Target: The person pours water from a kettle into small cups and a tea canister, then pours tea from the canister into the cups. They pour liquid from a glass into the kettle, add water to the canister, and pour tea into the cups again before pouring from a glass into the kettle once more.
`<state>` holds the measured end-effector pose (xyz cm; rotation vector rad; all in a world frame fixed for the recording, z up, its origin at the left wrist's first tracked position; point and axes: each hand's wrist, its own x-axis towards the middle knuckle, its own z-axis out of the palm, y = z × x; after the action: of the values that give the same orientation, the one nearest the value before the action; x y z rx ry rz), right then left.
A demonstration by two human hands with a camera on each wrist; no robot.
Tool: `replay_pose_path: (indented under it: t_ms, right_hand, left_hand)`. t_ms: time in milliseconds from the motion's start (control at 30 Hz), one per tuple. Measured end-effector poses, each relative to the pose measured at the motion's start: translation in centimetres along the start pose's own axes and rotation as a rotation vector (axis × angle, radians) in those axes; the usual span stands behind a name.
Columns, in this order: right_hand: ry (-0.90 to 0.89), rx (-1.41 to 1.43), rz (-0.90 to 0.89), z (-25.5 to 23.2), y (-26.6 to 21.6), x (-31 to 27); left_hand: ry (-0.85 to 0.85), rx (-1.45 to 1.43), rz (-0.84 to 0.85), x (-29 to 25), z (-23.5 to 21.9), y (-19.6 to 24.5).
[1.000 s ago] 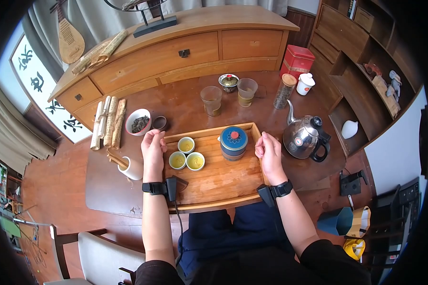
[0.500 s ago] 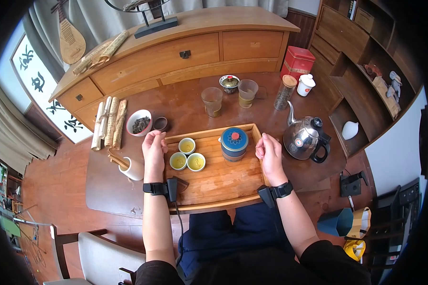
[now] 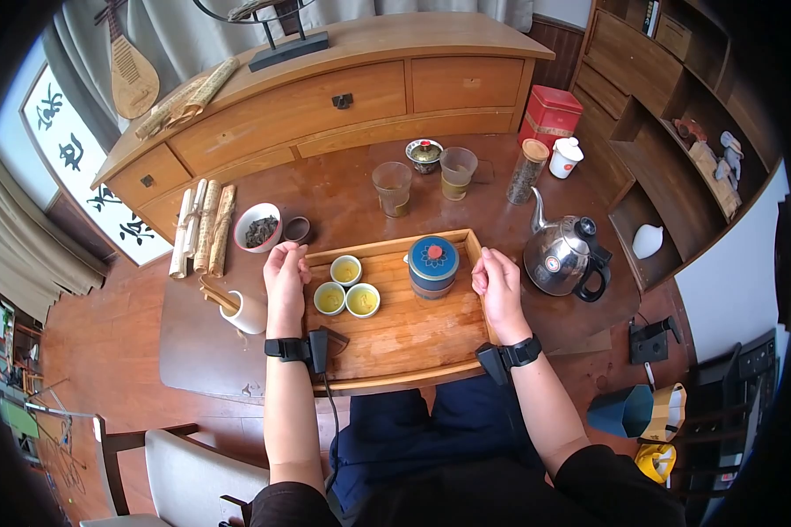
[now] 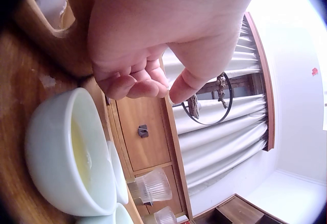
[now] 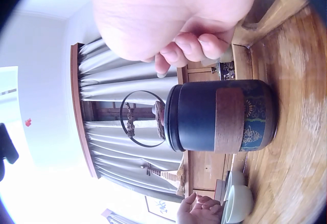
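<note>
My left hand (image 3: 284, 279) rests at the left side of the wooden tray (image 3: 413, 347), its fingers loosely curled with nothing in them. At the tray's opposite side is my right hand (image 3: 499, 288), also loosely curled and holding nothing. Three small pale cups of yellow tea stand together on the tray near the left hand; one cup (image 4: 48, 152) is large in the left wrist view. Nearer the right hand stands a lidded blue teapot (image 3: 433, 268) with a red knob. The right wrist view shows a brown band (image 5: 229, 121) around its body.
Right of the tray stands a steel kettle (image 3: 561, 259). Two clear glasses, a lidded bowl (image 3: 424, 154) and a corked jar (image 3: 527, 171) are behind it. Along the left are a bowl of dark leaves (image 3: 257, 230), a small brown cup (image 3: 297, 229), bamboo rolls (image 3: 204, 230) and a white tool holder (image 3: 248, 314).
</note>
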<state>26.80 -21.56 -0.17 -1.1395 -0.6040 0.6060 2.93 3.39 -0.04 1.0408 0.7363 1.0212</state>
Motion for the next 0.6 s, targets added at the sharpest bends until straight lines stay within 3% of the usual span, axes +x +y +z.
replay_pose_path:
  t_ms: [600]
  right_hand:
    - [-0.002, -0.038, 0.008, 0.18, -0.05, -0.13]
  left_hand:
    - [0.006, 0.005, -0.009, 0.02, 0.11, 0.04]
